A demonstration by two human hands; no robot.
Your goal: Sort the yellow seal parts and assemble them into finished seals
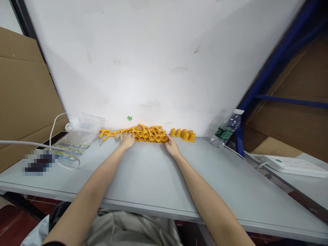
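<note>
A pile of yellow plastic pieces with T-shaped handles and round flared ends [151, 137] is stacked against the white panel at the back of the table. My left hand [127, 140] rests at the pile's left end, fingers stretched forward and touching the pieces. At the right end, my right hand [172, 146] reaches round the outermost pieces with its fingers apart, partly hidden behind them. Left of the pile lie yellow T-handles with metal spirals [104, 135], like corkscrews. Several yellow cup-shaped caps [185, 135] stand upside down to the right.
A clear plastic bottle [227, 130] leans at the back right, near a blue metal frame [275, 65] and a white power strip [297, 164]. On the left are clear plastic bags [85, 124], a white cable [52, 128], a dark phone-like object [50, 140] and a cardboard sheet [23, 95].
</note>
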